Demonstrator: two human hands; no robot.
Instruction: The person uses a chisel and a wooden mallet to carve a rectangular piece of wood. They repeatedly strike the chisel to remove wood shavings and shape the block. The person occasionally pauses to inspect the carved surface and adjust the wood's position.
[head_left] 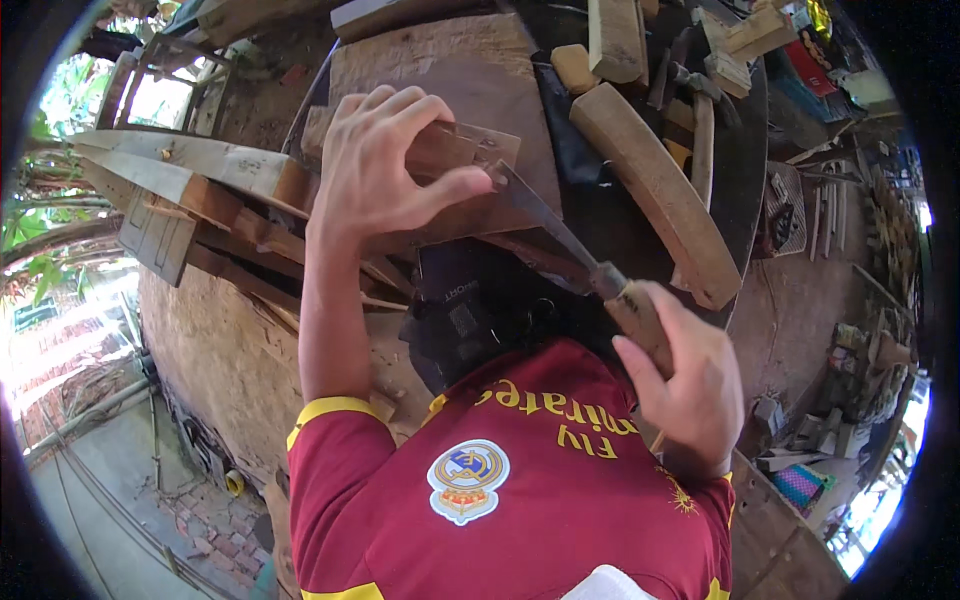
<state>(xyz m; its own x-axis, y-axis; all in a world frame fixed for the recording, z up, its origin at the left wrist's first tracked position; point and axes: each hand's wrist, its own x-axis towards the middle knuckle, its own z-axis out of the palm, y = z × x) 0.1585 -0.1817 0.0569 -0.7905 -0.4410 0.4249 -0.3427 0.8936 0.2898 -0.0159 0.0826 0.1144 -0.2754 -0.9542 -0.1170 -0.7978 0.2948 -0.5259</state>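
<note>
A: Where are the hands?
B: The left hand [385, 170] lies over a wooden block [440, 150] on a broad board [440, 55]. Its four fingers curl over the block, slightly apart, and its thumb reaches out to the tip of the chisel [605, 280].

A: And the right hand [685, 375]?
B: Wrapped round the chisel's wooden handle, thumb laid along it. I can't tell how the hidden fingertips sit.

A: So where exactly is the block?
B: Near the board's near edge, the one facing the person. The blade slants over the board's near right corner, so the handle hangs clear of the board.

A: Any room on the right?
B: Little. A curved timber [655, 195] runs toward the right edge of the dark worktop [742, 170], its near end just beyond the right hand. A hammer [703, 150] lies between it and that edge, with a narrow bare strip outside.

A: Left side?
B: Tighter: long timbers [230, 165] come in close to the left forearm.
</note>
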